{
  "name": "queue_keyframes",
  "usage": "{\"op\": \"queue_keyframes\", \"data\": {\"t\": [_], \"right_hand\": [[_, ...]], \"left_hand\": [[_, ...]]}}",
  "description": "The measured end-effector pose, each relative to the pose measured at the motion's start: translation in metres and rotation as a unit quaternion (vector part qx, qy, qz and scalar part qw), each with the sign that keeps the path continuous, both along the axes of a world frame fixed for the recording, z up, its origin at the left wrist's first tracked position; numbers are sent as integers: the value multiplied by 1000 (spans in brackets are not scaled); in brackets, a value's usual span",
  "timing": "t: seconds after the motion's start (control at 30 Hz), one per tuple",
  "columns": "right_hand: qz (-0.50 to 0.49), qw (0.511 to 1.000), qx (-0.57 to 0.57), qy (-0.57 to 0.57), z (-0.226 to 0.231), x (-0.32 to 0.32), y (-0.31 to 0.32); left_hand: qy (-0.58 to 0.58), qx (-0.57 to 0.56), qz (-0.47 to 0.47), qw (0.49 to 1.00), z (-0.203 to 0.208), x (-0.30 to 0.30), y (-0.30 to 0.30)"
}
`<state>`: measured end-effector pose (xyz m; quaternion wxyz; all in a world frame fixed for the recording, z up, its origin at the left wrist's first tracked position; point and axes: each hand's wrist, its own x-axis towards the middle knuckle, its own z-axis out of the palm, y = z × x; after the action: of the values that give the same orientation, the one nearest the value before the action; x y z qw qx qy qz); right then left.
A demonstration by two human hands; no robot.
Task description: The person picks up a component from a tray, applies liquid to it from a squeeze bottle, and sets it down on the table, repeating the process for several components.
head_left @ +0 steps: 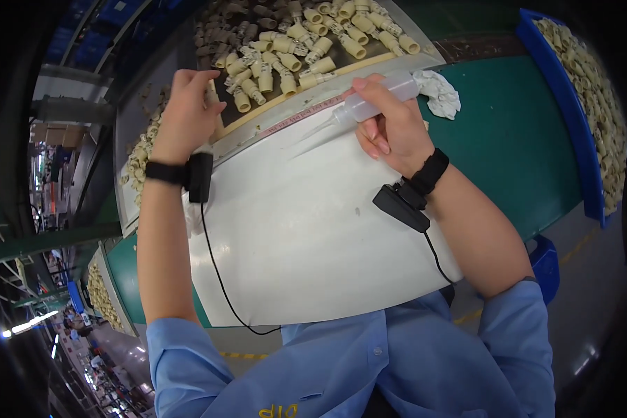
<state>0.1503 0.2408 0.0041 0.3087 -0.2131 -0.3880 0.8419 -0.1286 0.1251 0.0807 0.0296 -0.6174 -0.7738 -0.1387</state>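
Note:
My right hand [397, 129] is wrapped round a translucent squeeze bottle [390, 90] with a long thin nozzle, which points left and down over a white sheet [285, 237]. My left hand [186, 115] hovers by the left edge of a shallow tray; its thumb and fingers are apart, with nothing visible between them. In the tray, cream plastic pipe fittings [285, 63] lie heaped, many joined to a clear printed middle part. Small cream rings or caps [139, 153] are piled left of my left hand, partly hidden by the forearm.
A crumpled white tissue [440, 94] lies on the green tabletop [515, 139] just right of the bottle. Along the right edge stands a blue bin [571, 104] full of small cream parts. Black wrist straps with boxes trail cables [216, 265] across the sheet. Another tray of parts [103, 299] is at lower left.

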Motion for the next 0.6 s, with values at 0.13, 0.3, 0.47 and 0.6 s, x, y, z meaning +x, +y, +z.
{"op": "queue_keyframes", "data": {"t": [0.13,0.3,0.47,0.6], "right_hand": [[-7,1000,-2,-4,-3,4,5],[-4,1000,2,-4,-1,3,2],[5,1000,9,-18,0,-1,-4],[12,998,60,-25,-6,2,-7]], "left_hand": [[-214,54,-80,972,-4,58,-41],[-355,40,-14,934,-49,109,-84],[-415,113,67,900,-71,113,-103],[-371,114,87,918,-74,114,-103]]}}
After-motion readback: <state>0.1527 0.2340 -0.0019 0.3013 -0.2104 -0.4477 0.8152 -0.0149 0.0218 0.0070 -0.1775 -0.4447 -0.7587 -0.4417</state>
